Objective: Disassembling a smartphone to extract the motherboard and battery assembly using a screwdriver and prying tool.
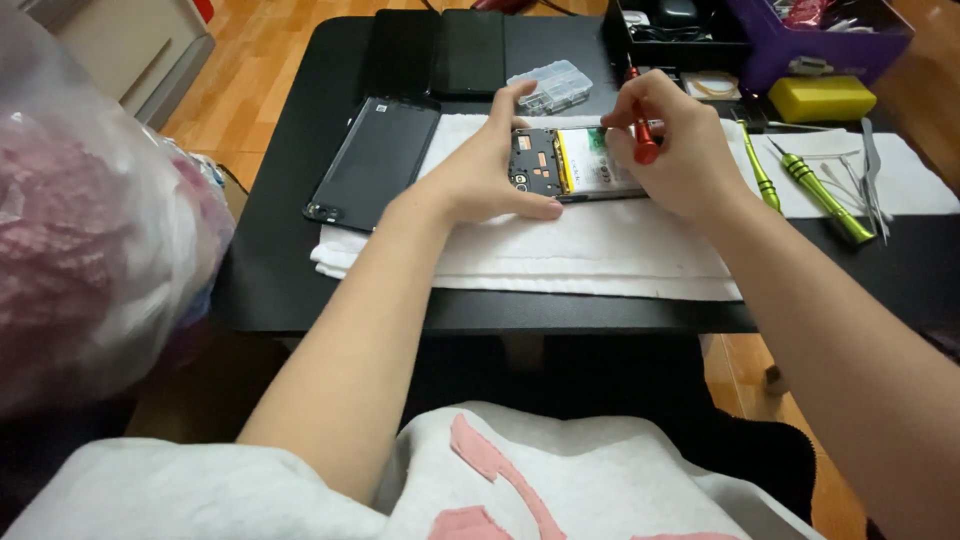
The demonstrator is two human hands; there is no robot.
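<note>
Red screwdriver [645, 143] in right hand [675, 150]; left hand [490, 170] steadies opened phone [575, 163]

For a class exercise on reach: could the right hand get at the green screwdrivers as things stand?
Probably yes. The green screwdrivers lie uncovered on the white cloth just beside the right hand, with nothing between. But that hand holds a red screwdriver, which it would have to put down first.

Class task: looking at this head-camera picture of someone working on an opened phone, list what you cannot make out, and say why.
- Screwdriver tip: hidden behind the right hand in the head view.
- Opened phone left edge: covered by the left hand.
- Purple box contents: cut off by the top edge.
- Small clear case contents: too small to tell.
</note>
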